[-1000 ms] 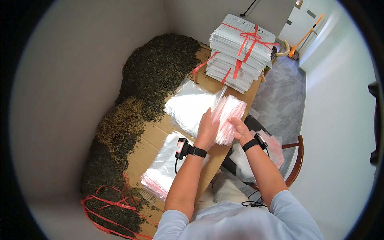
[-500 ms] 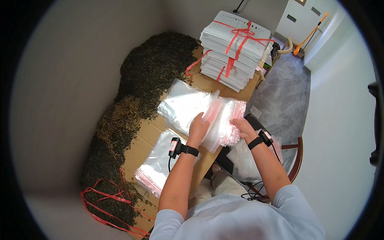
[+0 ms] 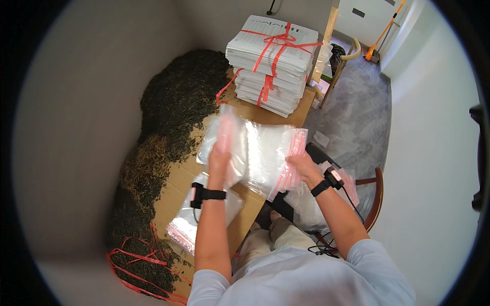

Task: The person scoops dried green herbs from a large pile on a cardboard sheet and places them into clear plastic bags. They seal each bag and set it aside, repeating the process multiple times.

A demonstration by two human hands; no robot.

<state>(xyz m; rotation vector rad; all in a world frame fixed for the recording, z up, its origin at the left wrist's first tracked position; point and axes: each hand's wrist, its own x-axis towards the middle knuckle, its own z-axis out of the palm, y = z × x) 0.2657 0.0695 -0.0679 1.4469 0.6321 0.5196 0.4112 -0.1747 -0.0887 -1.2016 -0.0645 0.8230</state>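
Head view: the left hand point(image 3: 219, 159) grasps one clear plastic zip bag with a pink strip point(image 3: 227, 140), fingers clenched on it. At its 3 o'clock, the right hand point(image 3: 302, 166) grips the stack of clear pink-edged zip bags point(image 3: 270, 155), above the cardboard-covered tabletop point(image 3: 178, 178).

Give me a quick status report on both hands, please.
Left hand grips one clear plastic zip bag. Right hand grips the red-strip bag stack. Dark loose-leaf pile beside; nothing in the way.

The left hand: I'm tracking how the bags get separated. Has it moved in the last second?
Yes. The left hand has drawn leftward with a clear bag, away from the right hand, toward the dark leaf heap.
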